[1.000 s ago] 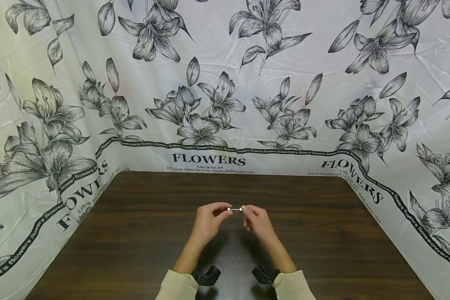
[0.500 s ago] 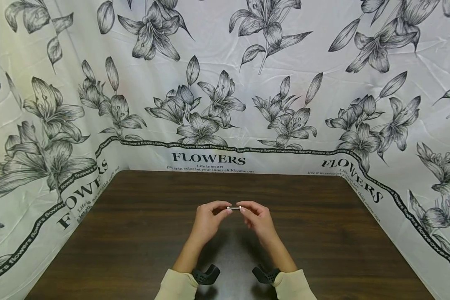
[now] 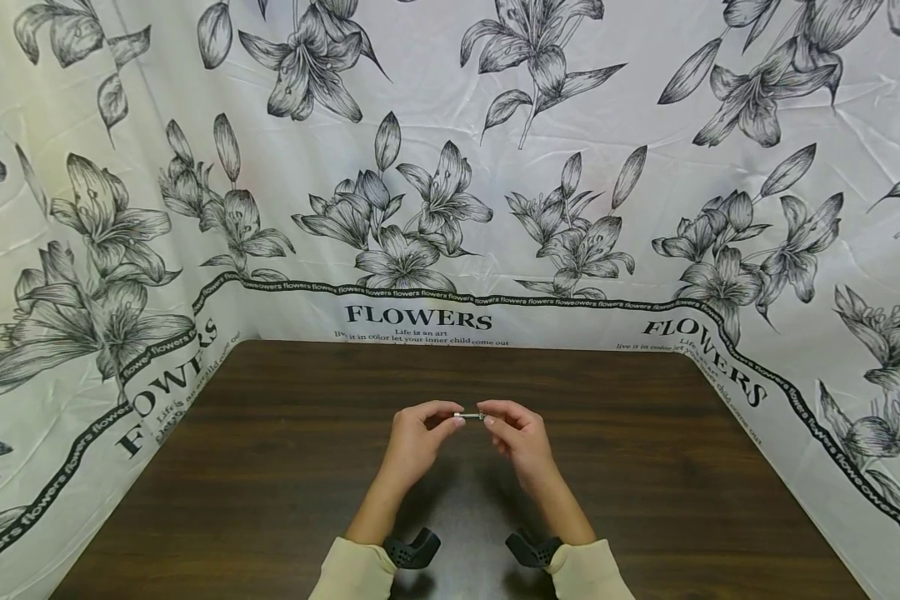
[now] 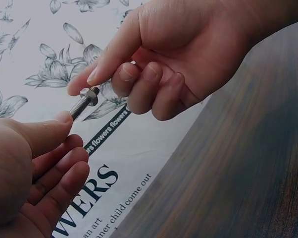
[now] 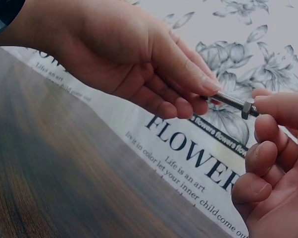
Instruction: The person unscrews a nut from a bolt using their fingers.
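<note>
Between my two hands, above the table, a silver threaded bolt (image 3: pixel 468 416) is held roughly level. My left hand (image 3: pixel 414 446) pinches one end of it between thumb and index finger, covering that end. A hex nut (image 4: pixel 89 96) sits on the thread close to the bolt's other end, where a short dark tip sticks out in the left wrist view. My right hand (image 3: pixel 521 437) has its thumb and index finger at the nut, one on either side of it. The other fingers of my right hand are curled in toward the palm, below the nut (image 5: pixel 247 110).
Below my hands lies a dark wood-grain table (image 3: pixel 307 483). A white cloth (image 3: pixel 570 325) printed with lilies and the word FLOWERS surrounds its far and side edges. Each wrist wears a black band (image 3: pixel 414 551) beside a cream sleeve (image 3: pixel 356 571).
My right index finger has moved left over the nut end and then slightly back right, with the thumb shifting beside it. My left hand has stayed almost still on the bolt.
</note>
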The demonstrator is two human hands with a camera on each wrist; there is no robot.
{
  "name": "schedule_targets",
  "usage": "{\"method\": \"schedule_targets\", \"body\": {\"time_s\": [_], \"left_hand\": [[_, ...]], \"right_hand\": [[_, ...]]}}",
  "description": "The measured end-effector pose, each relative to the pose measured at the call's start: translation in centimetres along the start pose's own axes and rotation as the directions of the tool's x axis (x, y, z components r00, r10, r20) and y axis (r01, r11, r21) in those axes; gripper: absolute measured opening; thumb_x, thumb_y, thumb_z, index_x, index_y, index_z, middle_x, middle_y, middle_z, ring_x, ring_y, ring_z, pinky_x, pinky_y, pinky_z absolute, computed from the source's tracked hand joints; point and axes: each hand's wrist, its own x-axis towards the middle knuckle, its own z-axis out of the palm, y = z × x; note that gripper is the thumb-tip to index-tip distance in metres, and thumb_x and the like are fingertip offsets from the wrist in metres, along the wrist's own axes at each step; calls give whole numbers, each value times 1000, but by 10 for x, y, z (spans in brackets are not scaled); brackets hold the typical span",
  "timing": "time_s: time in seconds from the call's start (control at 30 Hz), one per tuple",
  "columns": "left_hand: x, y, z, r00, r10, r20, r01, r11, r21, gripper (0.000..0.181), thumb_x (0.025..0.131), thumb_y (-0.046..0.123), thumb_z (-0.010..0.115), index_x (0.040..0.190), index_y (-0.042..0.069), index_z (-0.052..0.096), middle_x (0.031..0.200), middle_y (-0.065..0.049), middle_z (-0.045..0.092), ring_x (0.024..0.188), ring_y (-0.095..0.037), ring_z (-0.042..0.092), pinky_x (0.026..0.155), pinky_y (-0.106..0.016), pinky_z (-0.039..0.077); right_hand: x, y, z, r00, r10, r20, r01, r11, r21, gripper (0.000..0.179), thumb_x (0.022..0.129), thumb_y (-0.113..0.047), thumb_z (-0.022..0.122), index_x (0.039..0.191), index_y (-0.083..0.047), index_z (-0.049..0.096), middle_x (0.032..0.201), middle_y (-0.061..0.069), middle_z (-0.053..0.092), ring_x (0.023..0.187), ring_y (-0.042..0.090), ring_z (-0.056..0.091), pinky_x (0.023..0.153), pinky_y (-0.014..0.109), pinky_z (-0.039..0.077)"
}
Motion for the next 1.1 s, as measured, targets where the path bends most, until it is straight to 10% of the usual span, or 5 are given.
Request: {"method": "schedule_targets", "body": {"time_s": [0.6, 1.1], "left_hand": [[0, 1, 1, 1000, -5, -2, 5, 1000, -15, 12, 83, 8, 77, 95, 7, 75, 82, 3, 70, 72, -13, 64, 66, -27, 53], [0, 0, -2, 1000, 26, 2, -26, 1000, -7, 10, 84, 10, 76, 94, 11, 75, 82, 4, 69, 72, -12, 64, 65, -27, 53]], "right_hand": [[2, 4, 2, 995, 101, 11, -99, 989, -113, 22, 100, -8, 54, 91, 10, 65, 59, 5, 48, 50, 12, 43, 49, 21, 38], [1, 5, -2, 998, 48, 51, -43, 995, -92, 20, 96, -2, 59, 109, 12, 63, 65, 6, 50, 54, 12, 45, 48, 21, 37]]}}
